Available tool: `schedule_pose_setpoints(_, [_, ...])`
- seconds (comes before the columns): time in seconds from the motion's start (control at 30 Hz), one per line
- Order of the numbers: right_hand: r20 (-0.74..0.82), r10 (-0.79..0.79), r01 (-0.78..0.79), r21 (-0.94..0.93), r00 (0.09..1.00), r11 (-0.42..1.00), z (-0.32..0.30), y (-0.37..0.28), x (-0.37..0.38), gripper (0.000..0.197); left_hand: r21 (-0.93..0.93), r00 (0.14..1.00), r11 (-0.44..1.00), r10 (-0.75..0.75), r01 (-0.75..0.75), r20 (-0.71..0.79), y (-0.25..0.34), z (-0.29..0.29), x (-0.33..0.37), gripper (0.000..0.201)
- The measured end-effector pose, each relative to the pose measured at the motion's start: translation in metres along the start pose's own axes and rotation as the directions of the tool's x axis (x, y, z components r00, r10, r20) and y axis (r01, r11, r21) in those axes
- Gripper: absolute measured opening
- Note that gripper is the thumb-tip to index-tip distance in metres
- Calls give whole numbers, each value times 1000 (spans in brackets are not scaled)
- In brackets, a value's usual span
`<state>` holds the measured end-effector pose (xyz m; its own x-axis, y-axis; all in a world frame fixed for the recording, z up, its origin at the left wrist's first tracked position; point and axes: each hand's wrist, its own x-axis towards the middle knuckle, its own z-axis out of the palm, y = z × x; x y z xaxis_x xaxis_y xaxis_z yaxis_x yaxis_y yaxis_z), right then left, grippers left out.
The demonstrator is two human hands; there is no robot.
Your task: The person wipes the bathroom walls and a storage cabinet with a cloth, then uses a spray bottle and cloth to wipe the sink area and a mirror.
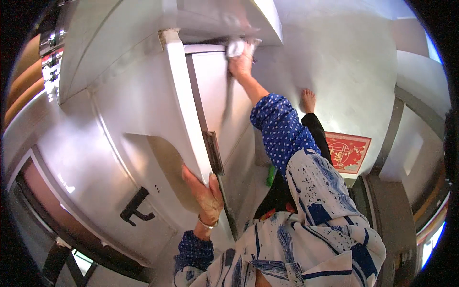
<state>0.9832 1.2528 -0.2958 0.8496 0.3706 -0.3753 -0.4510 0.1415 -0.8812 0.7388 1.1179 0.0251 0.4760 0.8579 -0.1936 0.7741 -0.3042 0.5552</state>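
My left hand point(206, 197), with a bracelet at its wrist, grips the edge of a long white panel point(187, 107); the thumb lies on one side and the fingers on the other. Farther off, my right hand point(242, 66) is stretched out and closed on a crumpled white cloth point(235, 48). The cloth is smeared by motion, so its exact kind is hard to make out. It is at the far end of a white door-like surface point(213, 81), beneath a pale overhanging panel point(229, 19). A dark metal plate point(213, 152) sits along that surface's near side.
A black hook-shaped handle point(137, 206) is fixed on the white surface at lower left. On the right, a red patterned mat point(348, 152) lies on the pale floor point(354, 81), near my bare foot point(308, 100). Something green point(271, 175) shows beside my dark trousers.
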Motion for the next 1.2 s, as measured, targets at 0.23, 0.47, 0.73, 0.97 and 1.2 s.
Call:
schedule_pose_setpoints(0.23, [154,242,-58,-722,958,690,-64,29,-200,42,143,997,987,-69,72,-29,-5,-12,-3,64])
schedule_pose_setpoints(0.47, [224,-196,288,-527,955,799,3,-46,-122,52,139,997,988,-75,73,4,-14,-14,0,66])
schedule_pose_setpoints(0.73, [-40,366,-253,-791,930,556,-94,94,-25,28,-17,997,998,-59,60,42,-18,-4,3,69])
schedule_pose_setpoints(0.97, [295,325,-84,-611,899,787,-75,-26,-277,49,170,998,984,-52,59,-43,-28,-15,-14,68])
schedule_pose_setpoints(1.2, [41,227,-108,-788,973,606,-83,47,-139,56,117,999,992,51,-49,-19,-17,3,-4,66])
